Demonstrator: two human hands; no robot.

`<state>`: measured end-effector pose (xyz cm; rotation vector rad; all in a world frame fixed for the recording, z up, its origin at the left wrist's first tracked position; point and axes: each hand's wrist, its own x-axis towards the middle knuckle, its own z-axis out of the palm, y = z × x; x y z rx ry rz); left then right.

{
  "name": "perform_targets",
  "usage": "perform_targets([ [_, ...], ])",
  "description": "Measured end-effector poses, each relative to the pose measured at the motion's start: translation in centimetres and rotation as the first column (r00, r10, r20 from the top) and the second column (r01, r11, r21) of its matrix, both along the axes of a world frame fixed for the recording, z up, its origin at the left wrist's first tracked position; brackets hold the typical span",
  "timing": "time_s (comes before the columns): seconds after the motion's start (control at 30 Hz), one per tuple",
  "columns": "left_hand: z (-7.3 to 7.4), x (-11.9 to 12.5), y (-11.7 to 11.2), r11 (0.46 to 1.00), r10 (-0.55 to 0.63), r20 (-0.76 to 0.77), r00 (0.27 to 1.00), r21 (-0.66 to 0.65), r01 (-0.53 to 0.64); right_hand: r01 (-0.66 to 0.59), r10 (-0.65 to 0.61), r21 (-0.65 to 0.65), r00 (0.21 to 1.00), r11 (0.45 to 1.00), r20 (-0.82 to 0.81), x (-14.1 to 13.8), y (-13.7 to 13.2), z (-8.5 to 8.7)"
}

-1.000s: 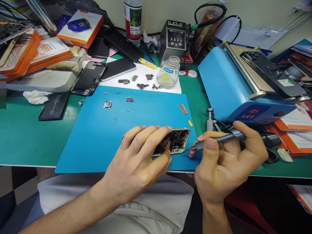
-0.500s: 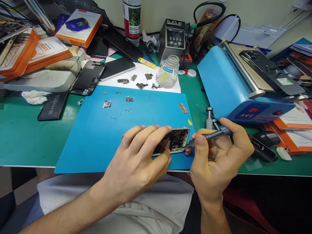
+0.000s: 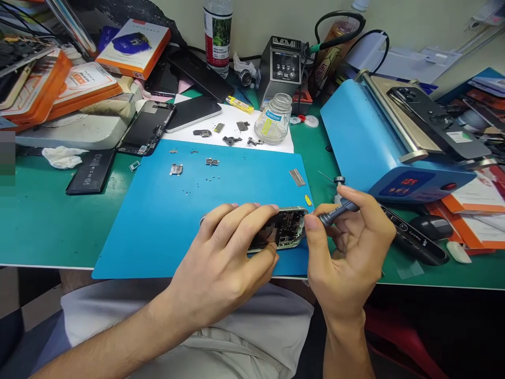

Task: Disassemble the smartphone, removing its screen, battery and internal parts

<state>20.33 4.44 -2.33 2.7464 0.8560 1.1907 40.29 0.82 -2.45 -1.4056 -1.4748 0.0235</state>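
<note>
An opened phone frame (image 3: 287, 227) with bare internals lies near the front edge of a blue work mat (image 3: 165, 210). My left hand (image 3: 224, 258) lies over its left part, fingers curled on top and thumb against the near side, holding it down. My right hand (image 3: 347, 252) pinches a slim grey screwdriver (image 3: 335, 212), its tip at the phone's right end. Small screws and metal brackets (image 3: 212, 161) are scattered on the mat's far half.
A blue heating machine (image 3: 379, 142) stands right. A glass jar (image 3: 274, 118), soldering station (image 3: 283, 66) and water bottle (image 3: 216, 34) sit behind. A detached screen (image 3: 144, 129), battery (image 3: 90, 171) and orange boxes (image 3: 84, 81) lie left. A black tool (image 3: 414, 239) lies right.
My right hand has moved left with the screwdriver, bringing its tip from just off the phone's right corner onto its right end. The left hand has stayed on the phone.
</note>
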Motion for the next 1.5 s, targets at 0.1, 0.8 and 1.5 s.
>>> perform_targets([
  [0.1,-0.1,0.0,0.0,1.000,0.002,0.005,1.000,0.005,-0.002,-0.047,0.047,-0.014,0.999,0.999,-0.003,0.2,0.2,0.1],
  [0.8,1.8,-0.1,1.2,0.931,0.012,-0.064,0.998,-0.365,-0.034,0.035,-0.076,-0.088,0.853,0.995,-0.517,0.2,-0.3,0.9],
  [1.5,7.5,0.1,12.5,0.926,0.186,-0.180,0.966,-0.298,-0.234,0.107,-0.007,0.110,0.748,0.988,-0.664,1.0,-0.6,0.1],
])
